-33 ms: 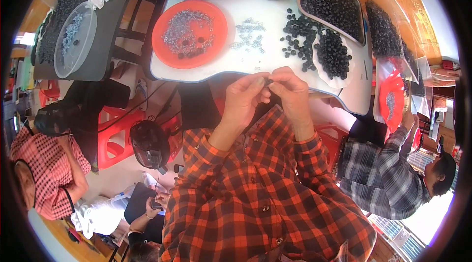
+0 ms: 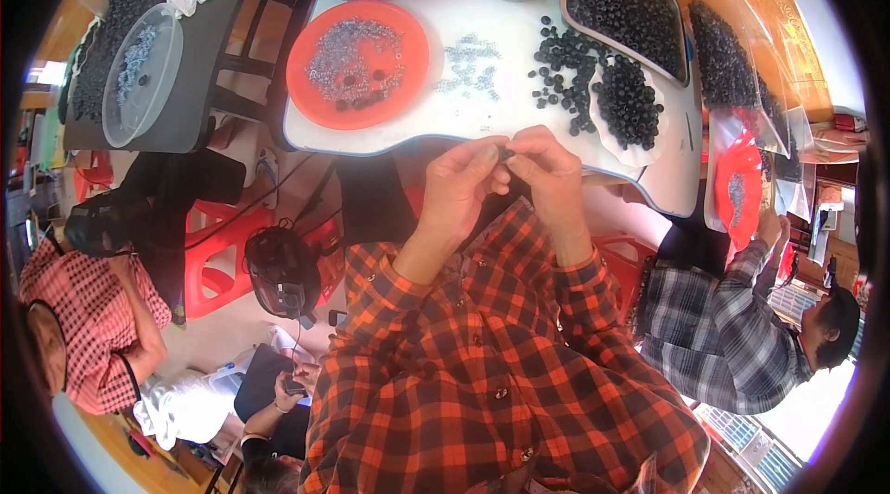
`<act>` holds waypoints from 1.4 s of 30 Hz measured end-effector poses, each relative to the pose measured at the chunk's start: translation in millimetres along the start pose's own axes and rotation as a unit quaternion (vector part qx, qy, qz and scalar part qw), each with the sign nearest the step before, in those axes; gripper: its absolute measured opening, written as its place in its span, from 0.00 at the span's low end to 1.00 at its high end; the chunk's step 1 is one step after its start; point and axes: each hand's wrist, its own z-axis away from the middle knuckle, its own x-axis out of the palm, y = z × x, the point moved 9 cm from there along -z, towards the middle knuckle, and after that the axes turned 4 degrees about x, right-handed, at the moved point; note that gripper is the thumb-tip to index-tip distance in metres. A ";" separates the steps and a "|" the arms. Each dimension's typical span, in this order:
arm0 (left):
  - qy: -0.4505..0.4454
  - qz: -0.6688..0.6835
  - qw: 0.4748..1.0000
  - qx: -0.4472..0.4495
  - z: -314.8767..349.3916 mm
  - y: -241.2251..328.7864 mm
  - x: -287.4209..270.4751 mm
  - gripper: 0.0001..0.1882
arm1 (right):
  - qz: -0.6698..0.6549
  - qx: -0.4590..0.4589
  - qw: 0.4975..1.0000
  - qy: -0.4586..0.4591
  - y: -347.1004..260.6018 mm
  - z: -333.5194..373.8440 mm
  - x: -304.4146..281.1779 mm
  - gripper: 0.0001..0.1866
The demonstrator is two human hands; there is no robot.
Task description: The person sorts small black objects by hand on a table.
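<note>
Small dark piece sits gripped between the left hand and right hand, fingertips closed, by the worktop's six o'clock edge; neither hand looks nearer, its long axis is hidden. Clear bits lie at eleven o'clock, black pieces at two.
</note>
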 end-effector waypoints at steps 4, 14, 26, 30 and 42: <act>-0.003 -0.003 1.000 0.011 -0.3 0.4 -0.2 0.12 | 0.043 -0.042 0.998 0.004 -12.7 2.5 5.5 0.07; 0.033 -0.030 0.999 0.028 1.7 0.5 -3.6 0.11 | 0.112 -0.088 0.990 0.012 -23.4 5.6 8.7 0.07; 0.046 -0.174 0.981 0.072 6.2 10.7 0.4 0.15 | 0.256 -0.139 0.956 0.047 -37.8 12.6 15.4 0.08; 0.026 -0.157 0.984 0.077 5.2 11.7 2.3 0.15 | 0.267 -0.140 0.953 0.040 -38.4 15.1 17.6 0.09; -0.098 0.015 0.995 0.019 -0.8 15.9 1.3 0.14 | 0.110 -0.073 0.989 0.061 -34.7 18.0 2.3 0.12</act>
